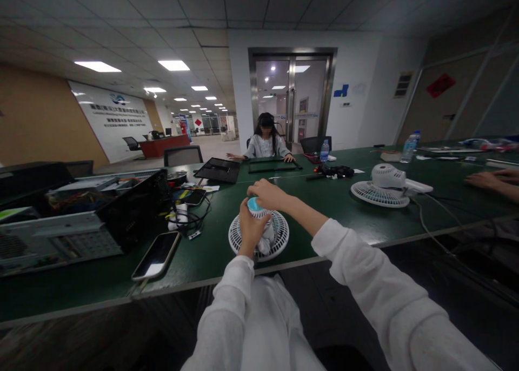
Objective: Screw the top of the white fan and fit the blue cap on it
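Observation:
A small white desk fan (pixel 275 236) lies face down on the green table (pixel 348 214) close to the near edge, its round grille flat on the surface. My left hand (pixel 250 227) is wrapped round the fan's white motor housing from the left. My right hand (pixel 267 193) sits on top of the housing, fingers curled over its light-blue cap (pixel 254 203). Both of my arms wear white sleeves.
A phone (pixel 157 254) lies at the near left edge beside tangled cables (pixel 188 214) and an open computer case (pixel 77 219). A second white fan (pixel 381 186) lies to the right with its cord. A person sits across the table; another person's hand (pixel 490 180) rests at far right.

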Action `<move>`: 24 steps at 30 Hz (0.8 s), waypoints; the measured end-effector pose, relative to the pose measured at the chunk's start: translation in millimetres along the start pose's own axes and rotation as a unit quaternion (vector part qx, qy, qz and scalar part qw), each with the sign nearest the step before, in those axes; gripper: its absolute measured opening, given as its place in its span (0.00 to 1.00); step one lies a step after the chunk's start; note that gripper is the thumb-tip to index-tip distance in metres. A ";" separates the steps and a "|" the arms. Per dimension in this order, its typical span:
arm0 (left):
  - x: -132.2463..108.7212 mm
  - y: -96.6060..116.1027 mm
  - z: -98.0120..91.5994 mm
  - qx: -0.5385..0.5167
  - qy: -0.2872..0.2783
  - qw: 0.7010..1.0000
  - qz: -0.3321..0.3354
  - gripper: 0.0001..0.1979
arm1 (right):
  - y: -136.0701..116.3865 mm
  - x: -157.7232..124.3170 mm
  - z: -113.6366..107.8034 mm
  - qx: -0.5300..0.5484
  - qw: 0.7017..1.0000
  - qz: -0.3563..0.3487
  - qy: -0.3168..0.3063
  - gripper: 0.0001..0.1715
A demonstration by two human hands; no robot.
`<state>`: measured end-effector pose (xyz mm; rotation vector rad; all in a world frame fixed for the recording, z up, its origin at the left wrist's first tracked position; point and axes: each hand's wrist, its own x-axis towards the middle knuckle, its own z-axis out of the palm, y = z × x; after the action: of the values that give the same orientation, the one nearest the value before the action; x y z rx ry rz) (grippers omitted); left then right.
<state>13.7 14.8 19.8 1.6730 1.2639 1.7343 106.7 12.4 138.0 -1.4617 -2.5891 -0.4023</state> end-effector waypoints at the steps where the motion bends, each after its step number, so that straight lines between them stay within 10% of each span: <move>1: -0.2 0.4 -0.2 0.001 -0.003 1.000 -0.002 0.36 | 4.1 1.7 -2.1 0.009 0.999 -0.032 -0.016 0.17; 9: -1.3 -1.0 0.1 0.008 0.001 1.000 -0.011 0.37 | 18.8 9.8 -10.4 0.026 0.991 -0.093 -0.089 0.17; 24: -0.6 0.9 0.7 0.007 0.010 1.000 -0.009 0.37 | 2.1 2.2 -4.4 -0.005 0.997 0.074 -0.029 0.19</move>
<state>14.7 14.1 20.1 1.6503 1.3009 1.7400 107.3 13.9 143.2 -1.6793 -2.5021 -0.3590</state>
